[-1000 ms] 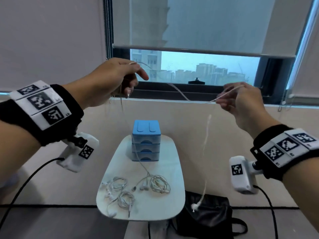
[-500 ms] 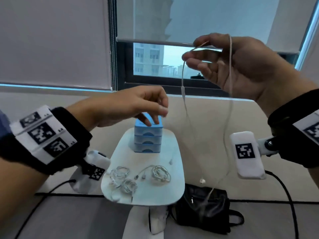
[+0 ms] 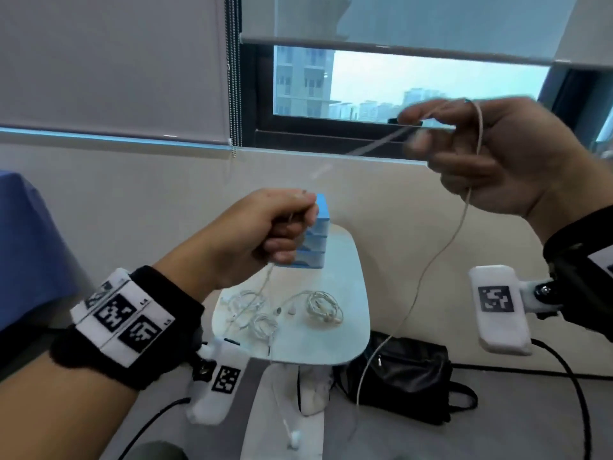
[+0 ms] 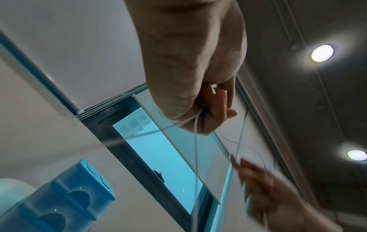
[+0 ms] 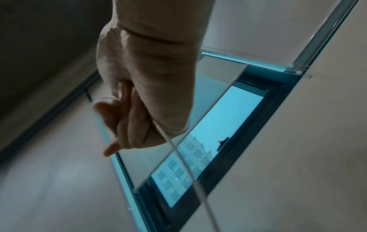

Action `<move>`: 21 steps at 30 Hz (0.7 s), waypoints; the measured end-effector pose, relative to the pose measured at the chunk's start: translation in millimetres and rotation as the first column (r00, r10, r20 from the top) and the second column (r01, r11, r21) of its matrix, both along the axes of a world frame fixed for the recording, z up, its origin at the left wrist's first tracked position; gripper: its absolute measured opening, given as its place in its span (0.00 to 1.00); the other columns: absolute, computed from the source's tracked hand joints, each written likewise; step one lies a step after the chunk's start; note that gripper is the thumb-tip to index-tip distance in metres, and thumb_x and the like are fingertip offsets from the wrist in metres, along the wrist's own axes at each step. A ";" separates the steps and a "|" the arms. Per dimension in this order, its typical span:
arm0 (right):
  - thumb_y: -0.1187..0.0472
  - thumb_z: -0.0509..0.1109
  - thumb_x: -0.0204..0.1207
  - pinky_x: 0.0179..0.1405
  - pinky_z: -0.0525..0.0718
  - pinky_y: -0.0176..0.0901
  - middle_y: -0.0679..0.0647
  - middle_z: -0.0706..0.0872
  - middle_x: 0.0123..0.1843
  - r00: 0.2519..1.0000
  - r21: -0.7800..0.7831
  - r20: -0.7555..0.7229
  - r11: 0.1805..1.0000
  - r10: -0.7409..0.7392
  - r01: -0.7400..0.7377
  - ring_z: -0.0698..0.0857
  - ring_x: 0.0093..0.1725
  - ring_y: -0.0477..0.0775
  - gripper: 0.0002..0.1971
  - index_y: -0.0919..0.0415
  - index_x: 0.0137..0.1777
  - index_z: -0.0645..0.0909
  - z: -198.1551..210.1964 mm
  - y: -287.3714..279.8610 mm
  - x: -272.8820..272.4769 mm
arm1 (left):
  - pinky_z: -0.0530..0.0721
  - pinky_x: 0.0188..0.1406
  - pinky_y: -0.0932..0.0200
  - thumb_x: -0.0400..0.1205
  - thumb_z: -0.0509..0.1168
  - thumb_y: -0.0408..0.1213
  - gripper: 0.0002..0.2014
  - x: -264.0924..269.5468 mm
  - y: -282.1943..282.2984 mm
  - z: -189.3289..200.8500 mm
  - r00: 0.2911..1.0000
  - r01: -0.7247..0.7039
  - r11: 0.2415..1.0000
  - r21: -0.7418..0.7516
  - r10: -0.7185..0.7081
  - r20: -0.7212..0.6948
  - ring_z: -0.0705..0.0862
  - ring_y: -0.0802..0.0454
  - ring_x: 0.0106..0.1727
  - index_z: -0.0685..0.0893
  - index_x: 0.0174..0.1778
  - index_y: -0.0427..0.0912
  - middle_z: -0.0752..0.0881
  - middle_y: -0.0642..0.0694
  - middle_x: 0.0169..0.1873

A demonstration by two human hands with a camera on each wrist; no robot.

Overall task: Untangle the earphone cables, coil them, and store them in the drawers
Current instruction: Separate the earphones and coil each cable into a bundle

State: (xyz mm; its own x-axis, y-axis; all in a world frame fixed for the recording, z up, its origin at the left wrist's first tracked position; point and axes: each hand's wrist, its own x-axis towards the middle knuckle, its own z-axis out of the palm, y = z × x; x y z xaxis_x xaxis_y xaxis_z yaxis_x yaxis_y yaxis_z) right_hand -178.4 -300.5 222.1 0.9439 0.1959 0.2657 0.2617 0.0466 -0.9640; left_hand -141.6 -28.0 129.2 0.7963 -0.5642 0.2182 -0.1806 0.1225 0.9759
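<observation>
**White cable held up between two hands**

White earphone cable (image 3: 434, 260) hangs in the air above the table (image 3: 348, 333), held at two places. The left hand (image 3: 262, 234) is closed into a fist around one stretch of it, in front of the drawers (image 3: 320, 240); from that fist a strand drops past the table edge and ends in an earbud (image 3: 293, 438) dangling near the floor. From the fist the cable also runs up and to the right, blurred, to the right hand (image 3: 504, 154), which is raised in front of the window (image 3: 414, 84). That hand's fingers are loosely curled, with the cable looped over them and pinched near the fingertips; a long strand falls from it in a curve, past the table's right side and in front of a black bag (image 3: 408, 383).

On the table lie more white earphones: tangled coils (image 3: 255, 313) at the left and one bundle (image 3: 323, 307) at the right. The blue drawers stand at the far end of the table, all closed as far as can be seen.

Each wrist carries a black band with printed markers and a small white camera.
</observation>
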 end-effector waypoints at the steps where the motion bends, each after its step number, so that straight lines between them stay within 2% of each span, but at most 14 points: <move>1: 0.61 0.55 0.86 0.12 0.51 0.32 0.54 0.76 0.25 0.999 -0.007 -0.028 1.000 -0.018 0.018 0.58 0.15 0.42 0.18 0.60 0.57 0.88 -11.5 -6.0 4.9 | 0.59 0.17 0.66 0.85 0.61 0.42 0.13 0.2 8.2 1.0 0.999 0.010 0.998 -0.060 -0.012 -0.040 0.52 0.56 0.23 0.79 0.36 0.41 0.57 0.51 0.25; 2: 0.57 0.56 0.86 0.13 0.50 0.33 0.51 0.67 0.22 0.996 0.001 -0.061 0.998 -0.058 0.058 0.57 0.15 0.43 0.18 0.60 0.58 0.88 -24.1 -12.3 10.7 | 0.56 0.15 0.67 0.83 0.61 0.42 0.13 -0.8 16.1 3.1 0.997 0.021 0.992 -0.121 -0.031 -0.075 0.51 0.56 0.22 0.80 0.36 0.41 0.57 0.52 0.24; 4: 0.49 0.59 0.88 0.14 0.50 0.33 0.48 0.62 0.21 0.964 0.011 -0.126 0.971 -0.236 0.239 0.57 0.16 0.44 0.19 0.60 0.53 0.88 -53.9 -24.2 25.4 | 0.55 0.14 0.68 0.83 0.61 0.42 0.12 -0.6 31.4 4.4 0.990 0.041 0.976 -0.215 -0.069 -0.122 0.50 0.58 0.22 0.81 0.37 0.40 0.58 0.53 0.23; 6: 0.46 0.61 0.88 0.16 0.54 0.35 0.48 0.65 0.23 0.885 -0.098 -0.135 0.895 -0.445 0.435 0.61 0.19 0.45 0.21 0.60 0.48 0.88 -85.0 -30.1 39.5 | 0.57 0.13 0.69 0.84 0.59 0.41 0.12 0.6 41.4 4.0 0.989 0.043 0.972 -0.231 -0.074 -0.127 0.52 0.58 0.21 0.83 0.40 0.41 0.60 0.53 0.24; 8: 0.45 0.61 0.88 0.24 0.66 0.40 0.54 0.77 0.26 0.844 -0.308 -0.084 0.819 -0.530 0.484 0.74 0.23 0.50 0.23 0.64 0.51 0.89 -110.1 -25.1 48.4 | 0.56 0.13 0.69 0.85 0.59 0.41 0.12 2.2 43.8 1.1 0.993 0.022 0.984 -0.178 -0.043 -0.114 0.53 0.59 0.20 0.85 0.41 0.41 0.61 0.53 0.24; 9: 0.43 0.60 0.89 0.31 0.73 0.44 0.59 0.84 0.29 0.854 -0.378 -0.062 0.804 -0.516 0.458 0.82 0.28 0.54 0.25 0.65 0.54 0.89 -118.6 -17.6 49.7 | 0.54 0.12 0.68 0.85 0.59 0.41 0.12 2.8 41.9 -0.6 0.995 0.012 0.991 -0.135 -0.026 -0.101 0.54 0.61 0.19 0.86 0.42 0.41 0.61 0.53 0.24; 11: 0.40 0.58 0.88 0.51 0.80 0.53 0.63 0.93 0.44 0.919 -0.390 -0.058 0.856 -0.390 0.339 0.90 0.44 0.60 0.27 0.63 0.58 0.89 -127.3 5.9 45.6 | 0.52 0.12 0.68 0.85 0.61 0.40 0.12 5.2 34.3 -5.9 0.997 0.003 0.998 -0.057 -0.008 -0.078 0.56 0.62 0.18 0.88 0.44 0.40 0.62 0.52 0.24; 13: 0.39 0.59 0.84 0.64 0.79 0.57 0.63 0.93 0.54 0.984 -0.268 -0.101 0.957 -0.146 0.114 0.90 0.57 0.60 0.27 0.60 0.60 0.89 -126.9 35.6 36.2 | 0.53 0.12 0.68 0.86 0.61 0.40 0.12 8.5 24.2 -12.0 0.998 0.009 1.000 -0.016 -0.011 -0.067 0.57 0.62 0.18 0.88 0.47 0.39 0.63 0.51 0.25; 14: 0.39 0.60 0.82 0.66 0.79 0.57 0.64 0.92 0.54 0.993 -0.212 -0.116 0.977 -0.021 -0.004 0.89 0.59 0.61 0.27 0.60 0.60 0.88 -125.7 50.6 31.5 | 0.55 0.12 0.69 0.87 0.61 0.39 0.12 10.1 19.6 -14.7 0.998 0.013 1.000 -0.008 -0.014 -0.066 0.57 0.62 0.18 0.88 0.48 0.38 0.63 0.51 0.25; 15: 0.41 0.62 0.82 0.66 0.80 0.57 0.66 0.91 0.50 0.991 -0.188 -0.115 0.978 0.070 -0.091 0.89 0.57 0.63 0.25 0.62 0.60 0.87 -126.4 64.0 28.6 | 0.57 0.12 0.69 0.88 0.60 0.39 0.12 12.0 16.0 -17.7 0.998 0.015 1.000 -0.008 -0.015 -0.067 0.58 0.61 0.18 0.87 0.49 0.38 0.64 0.50 0.25; 17: 0.50 0.64 0.86 0.57 0.84 0.57 0.66 0.83 0.36 0.988 -0.173 -0.079 0.974 0.132 -0.144 0.87 0.41 0.64 0.18 0.66 0.54 0.85 -130.4 83.8 29.8 | 0.59 0.13 0.69 0.89 0.59 0.39 0.13 15.6 12.5 -23.8 0.997 0.011 0.999 -0.031 -0.013 -0.080 0.59 0.61 0.19 0.88 0.53 0.38 0.66 0.50 0.26; 19: 0.58 0.61 0.90 0.42 0.83 0.50 0.57 0.69 0.27 0.997 -0.125 -0.055 0.990 0.055 -0.062 0.74 0.27 0.55 0.15 0.64 0.44 0.81 -135.0 91.9 37.8 | 0.60 0.14 0.68 0.89 0.58 0.40 0.16 17.9 14.7 -30.5 0.995 0.004 0.997 -0.071 -0.011 -0.096 0.58 0.60 0.20 0.90 0.59 0.39 0.67 0.50 0.26; 21: 0.59 0.60 0.91 0.26 0.73 0.40 0.52 0.58 0.28 0.997 -0.044 -0.074 0.999 -0.026 0.023 0.60 0.24 0.49 0.16 0.60 0.39 0.77 -139.2 87.5 48.0 | 0.59 0.16 0.67 0.88 0.59 0.42 0.17 19.0 19.3 -38.2 0.994 -0.002 0.996 -0.091 -0.008 -0.110 0.57 0.59 0.21 0.91 0.61 0.40 0.66 0.50 0.27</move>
